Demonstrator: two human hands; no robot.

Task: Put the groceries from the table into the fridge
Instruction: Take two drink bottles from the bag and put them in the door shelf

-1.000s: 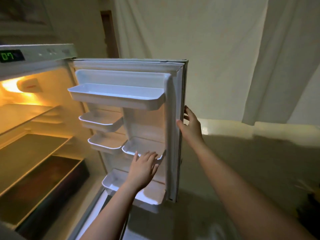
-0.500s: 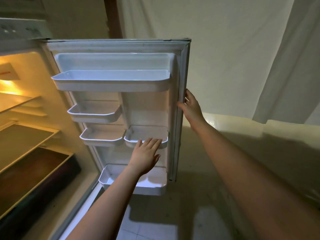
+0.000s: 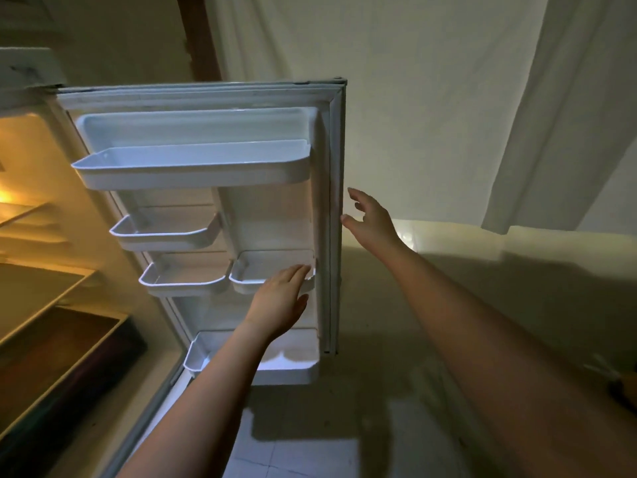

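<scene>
Fridge (image 3: 44,277) cut off at the left edge of view, only its lit interior and a few glass shelves visible; no groceries or table in sight. Room dim, floor and far right corner hard to make out. Fridge door (image 3: 331,215) swung fully open, standing upright with its long axis vertical, inner face turned toward the camera, free edge at the right. Top door bin (image 3: 193,174) running nearly the full width of the door; two small bins (image 3: 165,232) stacked at the hinge side below it, another small bin (image 3: 265,270) toward the free edge, bottom bin (image 3: 293,360) partly hidden behind the left forearm. Left hand (image 3: 279,301) flat and open, fingers together, fingertips resting on the front rim of the small bin near the free edge, clasping nothing. Right hand (image 3: 370,219) open with fingers spread, just beside the door's free edge, thumb tip very near or barely touching it, nothing held. Pale curtain (image 3: 448,98) behind the door.
</scene>
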